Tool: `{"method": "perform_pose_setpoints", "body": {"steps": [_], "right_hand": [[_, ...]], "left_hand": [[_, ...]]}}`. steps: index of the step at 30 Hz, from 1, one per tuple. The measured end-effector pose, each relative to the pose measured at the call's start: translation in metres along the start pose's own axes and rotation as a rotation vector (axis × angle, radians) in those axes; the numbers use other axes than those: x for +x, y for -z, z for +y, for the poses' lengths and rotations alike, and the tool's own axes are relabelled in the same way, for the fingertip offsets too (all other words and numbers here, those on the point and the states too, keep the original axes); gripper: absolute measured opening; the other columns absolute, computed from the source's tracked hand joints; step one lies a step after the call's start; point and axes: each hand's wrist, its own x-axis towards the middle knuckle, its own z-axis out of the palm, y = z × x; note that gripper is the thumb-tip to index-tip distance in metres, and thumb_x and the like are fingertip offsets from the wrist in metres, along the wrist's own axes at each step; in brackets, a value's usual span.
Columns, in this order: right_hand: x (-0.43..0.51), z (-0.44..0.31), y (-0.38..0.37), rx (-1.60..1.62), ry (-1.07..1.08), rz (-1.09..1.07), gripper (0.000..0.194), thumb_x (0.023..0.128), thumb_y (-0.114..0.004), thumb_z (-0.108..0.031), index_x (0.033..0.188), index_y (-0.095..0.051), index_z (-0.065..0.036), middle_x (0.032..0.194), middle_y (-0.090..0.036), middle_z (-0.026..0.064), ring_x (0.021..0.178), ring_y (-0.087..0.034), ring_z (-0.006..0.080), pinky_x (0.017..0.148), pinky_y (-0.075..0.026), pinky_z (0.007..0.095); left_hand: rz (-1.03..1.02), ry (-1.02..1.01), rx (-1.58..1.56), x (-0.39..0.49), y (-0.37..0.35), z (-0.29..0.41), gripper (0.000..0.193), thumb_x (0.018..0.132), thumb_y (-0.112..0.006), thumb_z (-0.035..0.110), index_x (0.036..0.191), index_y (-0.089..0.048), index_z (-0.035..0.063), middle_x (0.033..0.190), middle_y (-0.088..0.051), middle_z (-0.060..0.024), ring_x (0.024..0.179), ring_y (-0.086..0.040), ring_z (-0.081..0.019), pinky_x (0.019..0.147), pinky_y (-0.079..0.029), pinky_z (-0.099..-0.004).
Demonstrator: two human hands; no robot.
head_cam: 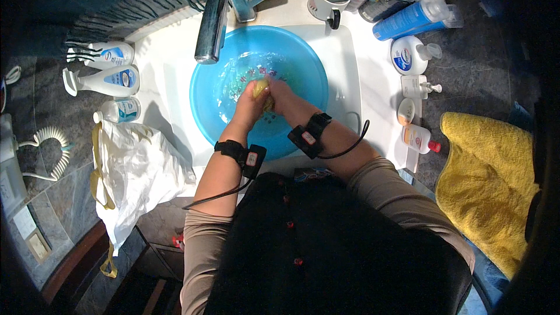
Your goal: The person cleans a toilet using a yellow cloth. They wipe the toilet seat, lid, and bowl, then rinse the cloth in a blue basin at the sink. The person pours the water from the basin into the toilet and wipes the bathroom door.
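My left hand [253, 100] and my right hand [280, 94] are together over a blue plastic basin [313, 70], both closed around a wet, yellowish, crumpled item [261, 88] that looks like cloth. Part of it shows between the fingers and below them; the rest is hidden by the hands. Water with bright reflections lies in the basin, whose bottom bears a printed pattern. The basin stands in a white sink [345, 52]. A chrome faucet [210, 39] reaches over the basin's upper left rim. Each forearm wears a black strapped device with a cable.
Spray bottles [120, 79], a clear bottle [122, 110] and a white bag [135, 162] are at the left. A mug with toothbrushes [326, 2] stands behind the sink. Pump bottles [409, 56], blue bottles [402, 19] and a red-capped bottle [415, 138] line the right, near a yellow towel [485, 179].
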Motion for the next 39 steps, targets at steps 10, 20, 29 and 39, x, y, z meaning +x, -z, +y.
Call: {"method": "perform_pose_setpoints", "body": {"steps": [10, 20, 29, 39], "right_hand": [[0.006, 0.004, 0.032, -1.833, 0.713, 0.191, 0.048, 0.082, -0.054, -0.016, 0.13, -0.05, -0.018, 0.128, -0.043, 0.0262, 0.115, -0.044, 0.045, 0.095, -0.042, 0.0488], [-0.047, -0.026, 0.004, -1.493, 0.439, 0.138, 0.075, 0.082, -0.057, -0.015, 0.147, -0.022, -0.03, 0.136, -0.025, 0.0337, 0.12, -0.037, 0.0514, 0.101, -0.037, 0.0484], [-0.014, 0.002, 0.006, -1.344, 0.76, 0.24, 0.056, 0.093, -0.047, -0.039, 0.143, -0.03, -0.02, 0.131, -0.041, 0.0255, 0.122, -0.042, 0.0379, 0.097, -0.039, 0.0489], [-0.017, 0.009, -0.003, 0.112, 0.138, -0.049, 0.043, 0.096, -0.038, -0.048, 0.104, -0.055, -0.01, 0.095, -0.059, 0.008, 0.086, -0.059, 0.0207, 0.078, -0.048, 0.0383]], "left_hand": [[-0.027, 0.25, 1.163, 0.002, 0.029, -0.011, 0.072, 0.086, -0.054, 0.051, 0.147, -0.019, 0.0327, 0.155, -0.009, -0.0093, 0.141, -0.009, -0.0393, 0.105, -0.021, -0.0633], [-0.234, -0.01, 1.331, 0.001, 0.025, -0.027, 0.077, 0.087, -0.06, 0.039, 0.149, -0.014, 0.0289, 0.154, -0.011, -0.0158, 0.141, -0.012, -0.0404, 0.112, -0.017, -0.0544], [-0.086, 0.149, -0.206, 0.018, 0.007, -0.027, 0.057, 0.092, -0.057, 0.014, 0.143, -0.031, 0.0141, 0.142, -0.036, -0.0108, 0.124, -0.043, -0.0244, 0.102, -0.038, -0.0371], [-0.059, 0.147, -0.392, 0.002, 0.0, 0.007, 0.031, 0.094, -0.055, 0.022, 0.122, -0.054, 0.0071, 0.109, -0.062, -0.0064, 0.095, -0.06, -0.0176, 0.082, -0.049, -0.031]]}}
